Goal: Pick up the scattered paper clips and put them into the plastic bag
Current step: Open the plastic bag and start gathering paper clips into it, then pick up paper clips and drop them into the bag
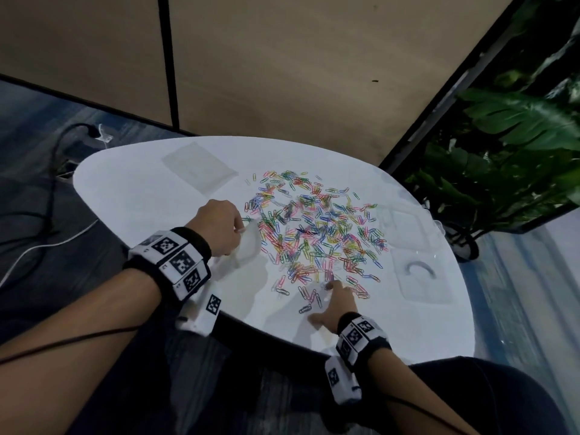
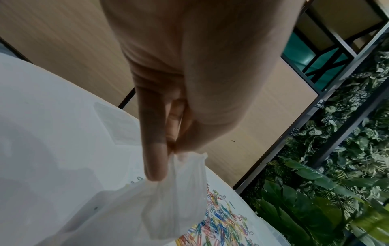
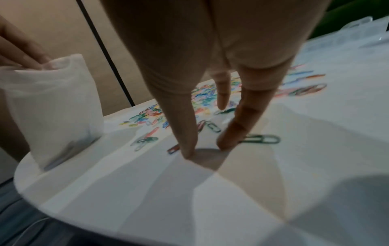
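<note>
**Working the near fringe of the pile while the bag is held open**

The right hand (image 1: 334,304) is spread flat at the near edge of the paper clips (image 1: 317,233), fingers straight and holding nothing; in the right wrist view two fingertips (image 3: 224,143) press the white table (image 1: 141,189) beside a dark green clip (image 3: 263,139), with a red one just left of the other finger. The left hand (image 1: 219,227) sits at the pile's left edge, thumb and fingers pinching the rim of the plastic bag (image 1: 248,246), which stands upright on the table and looks nearly empty.

Judged from this, the step in hand is gathering loose clips on the near fringe. Flat wire is hard to lift off a smooth top, so it should pay to rake several together with the straight fingers, slide them toward the bag side of the pile, and only then curl the fingers under them. The left hand would do well to tip the bag's mouth toward the pile and keep it spread.

A flat clear sleeve (image 1: 199,166) lies beyond the pile, and clear packaging (image 1: 420,271) to its right.
</note>
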`<state>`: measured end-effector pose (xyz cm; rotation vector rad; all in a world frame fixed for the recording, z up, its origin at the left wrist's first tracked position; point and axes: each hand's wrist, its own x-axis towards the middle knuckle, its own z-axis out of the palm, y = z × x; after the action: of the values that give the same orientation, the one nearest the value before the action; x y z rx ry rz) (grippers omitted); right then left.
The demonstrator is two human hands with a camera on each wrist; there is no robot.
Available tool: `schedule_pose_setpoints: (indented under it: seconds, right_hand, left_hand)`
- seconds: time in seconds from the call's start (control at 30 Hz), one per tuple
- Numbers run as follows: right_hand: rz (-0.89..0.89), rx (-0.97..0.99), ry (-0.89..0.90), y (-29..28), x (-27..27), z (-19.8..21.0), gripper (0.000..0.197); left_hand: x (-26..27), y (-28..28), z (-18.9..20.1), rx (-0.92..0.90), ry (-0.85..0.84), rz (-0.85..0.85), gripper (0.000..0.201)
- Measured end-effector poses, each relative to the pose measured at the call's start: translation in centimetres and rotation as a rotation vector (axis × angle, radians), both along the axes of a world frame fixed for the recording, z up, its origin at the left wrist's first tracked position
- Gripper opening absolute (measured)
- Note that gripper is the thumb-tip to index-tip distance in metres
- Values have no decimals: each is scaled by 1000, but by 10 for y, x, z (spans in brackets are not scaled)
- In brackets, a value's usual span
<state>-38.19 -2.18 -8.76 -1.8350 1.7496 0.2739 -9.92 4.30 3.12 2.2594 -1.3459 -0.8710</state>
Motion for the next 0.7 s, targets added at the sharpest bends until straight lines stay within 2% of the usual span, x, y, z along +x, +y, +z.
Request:
schedule_pose_setpoints:
  seconds: [0.17, 0.27, 0.43, 0.53, 0.6, 0.7]
  right_hand:
    - [-21, -122, -160, -6, 29, -19, 74]
    - [109, -204, -103, -15, 41, -22, 69]
    - [325, -339, -2, -26, 55, -22, 31]
    - [387, -382, 27, -32, 58, -17, 18]
    - [364, -362, 13, -38, 57, -13, 14]
    - [130, -262, -137, -49, 50, -5, 8]
  left_hand:
    - [2, 7, 2, 7, -1, -18, 21]
    - [7, 8, 4, 7, -2, -15, 21]
    - [5, 6, 3, 13, -5, -29, 23]
    - [2, 4, 2, 22, -14, -46, 22]
    - [1, 4, 1, 26, -19, -52, 23]
    - [1, 3, -1, 31, -29, -58, 22]
